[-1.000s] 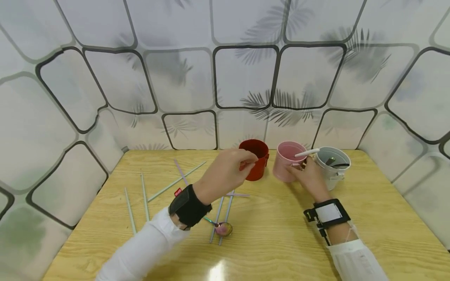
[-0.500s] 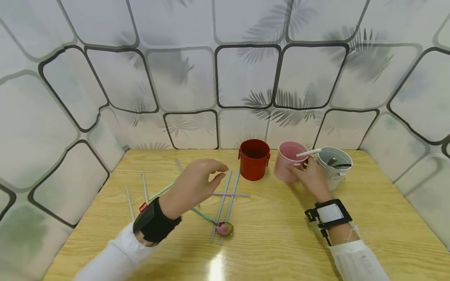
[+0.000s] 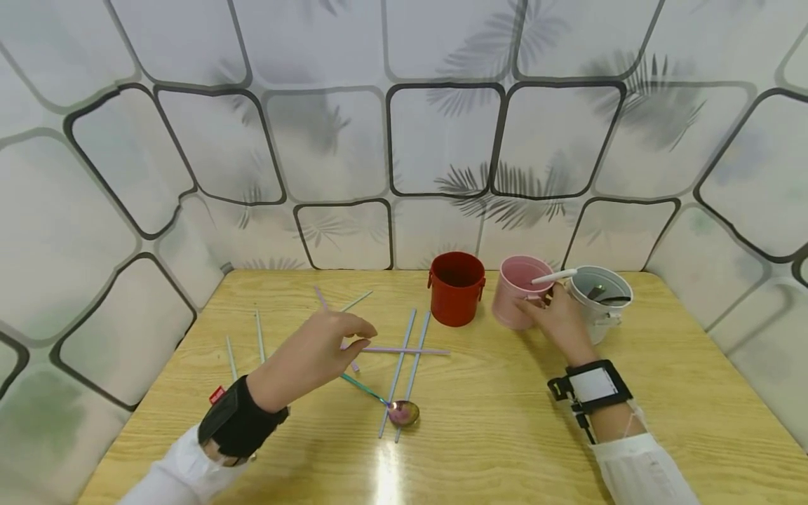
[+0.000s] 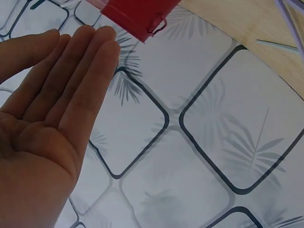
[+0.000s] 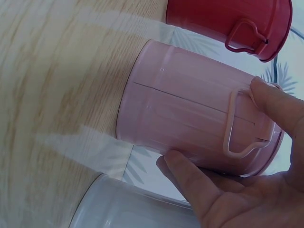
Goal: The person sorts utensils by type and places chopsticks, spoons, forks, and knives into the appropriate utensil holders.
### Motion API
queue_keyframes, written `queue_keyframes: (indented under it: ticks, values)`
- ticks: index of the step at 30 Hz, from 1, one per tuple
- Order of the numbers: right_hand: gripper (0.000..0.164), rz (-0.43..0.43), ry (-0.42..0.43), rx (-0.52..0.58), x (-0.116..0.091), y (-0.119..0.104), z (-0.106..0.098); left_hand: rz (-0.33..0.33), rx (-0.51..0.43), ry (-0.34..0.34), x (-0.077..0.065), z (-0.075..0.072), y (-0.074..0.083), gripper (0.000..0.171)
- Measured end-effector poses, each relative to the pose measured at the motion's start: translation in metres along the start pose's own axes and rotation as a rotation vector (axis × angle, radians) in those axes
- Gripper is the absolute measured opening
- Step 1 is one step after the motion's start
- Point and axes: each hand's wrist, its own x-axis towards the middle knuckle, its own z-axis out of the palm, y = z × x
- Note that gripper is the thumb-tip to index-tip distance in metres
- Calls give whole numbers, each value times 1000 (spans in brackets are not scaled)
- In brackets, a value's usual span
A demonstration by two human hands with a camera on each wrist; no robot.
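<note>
My left hand [image 3: 318, 353] hovers over the left-middle of the table, holding nothing; thumb and fingers are apart. In the left wrist view its fingers [image 4: 90, 71] extend almost straight. Beneath and around it lie purple and pale green straws and a rainbow metal spoon [image 3: 402, 414], bowl resting across two blue straws [image 3: 404, 372]. My right hand [image 3: 562, 319] grips the pink bucket [image 3: 513, 301] near its rim. In the right wrist view the thumb lies by the wire handle [image 5: 230, 123] and the fingers along the side. A white handle [image 3: 555, 275] leans out of this bucket.
The red bucket [image 3: 456, 294] stands left of the pink one. On the right is a white bucket [image 3: 596, 319] holding dark-handled utensils. Two pale green straws, one of them a straw [image 3: 259, 337], lie at the far left. A patterned cloth wall [image 3: 442, 140] encloses the table.
My left hand has moved from beside the red bucket left and down toward the straws, its thumb and fingers parting. The right hand stays on the pink bucket.
</note>
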Motion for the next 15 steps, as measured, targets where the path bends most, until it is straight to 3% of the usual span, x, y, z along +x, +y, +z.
queue_keyframes:
  ticks: [8,15]
  values:
    - [79,25,-3,-25,-1,-1,0,-28,2,-130,-7,11,-10,16]
    - [79,5,5,-21,-1,-1,0,-15,52,-233,-12,31,-17,15]
